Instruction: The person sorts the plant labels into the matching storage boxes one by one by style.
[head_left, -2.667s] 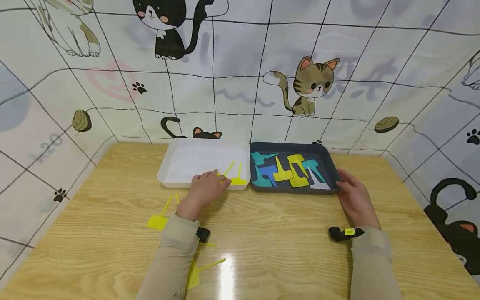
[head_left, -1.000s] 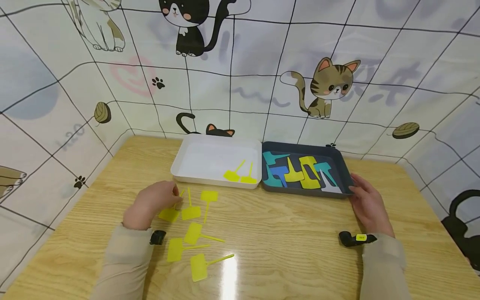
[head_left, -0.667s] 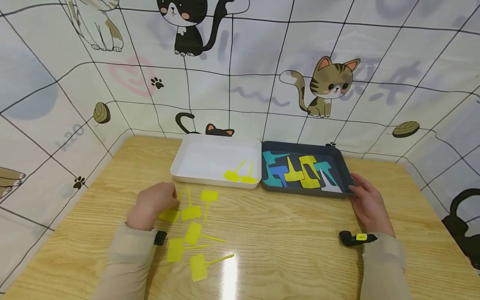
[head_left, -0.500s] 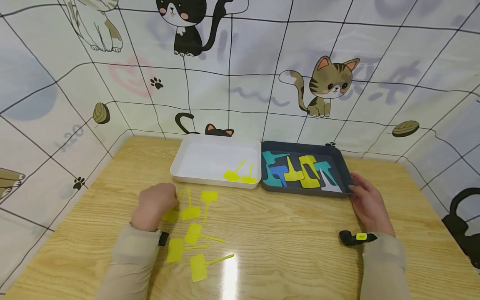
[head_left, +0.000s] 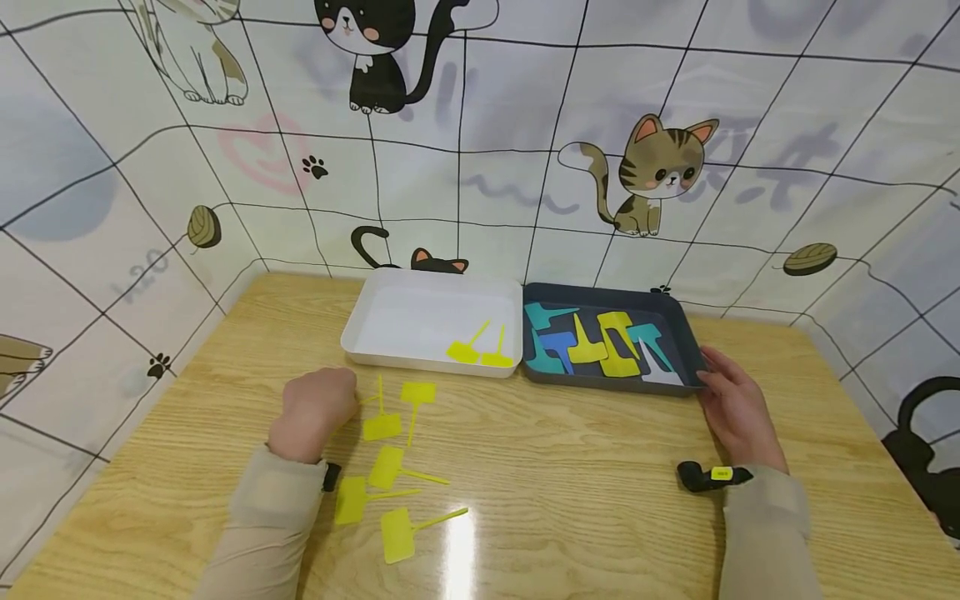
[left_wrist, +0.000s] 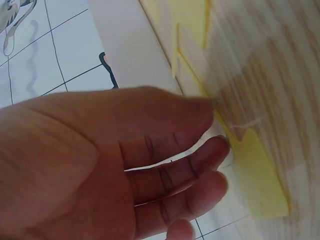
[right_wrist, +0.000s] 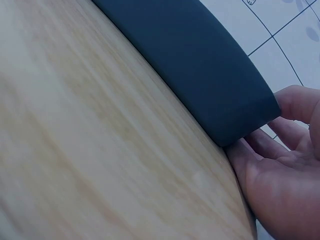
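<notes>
In the head view my left hand [head_left: 315,412] is low over the table at the left, hiding most of one yellow T-shaped plant label. The left wrist view shows thumb and fingertips pinching that label's stem; its blade [left_wrist: 260,180] lies close to the wood. Beside this hand is another yellow label [head_left: 382,427], with several more yellow labels [head_left: 397,533] nearer the front. My right hand [head_left: 738,417] rests against the right front corner of the dark tray [head_left: 600,383]; in the right wrist view, relaxed fingers [right_wrist: 295,102] touch its outer wall.
A white tray [head_left: 405,317] stands against the dark tray's left side, with two yellow labels [head_left: 495,359] in its right front corner. Several teal, yellow, blue and white labels [head_left: 588,342] lie in the dark tray. A cat-print cloth [head_left: 510,192] backs the wooden table [head_left: 562,483].
My left hand has moved from the white tray to the label at the left, then shifted slightly right, covering that label's blade. The right hand stays at the dark tray.
</notes>
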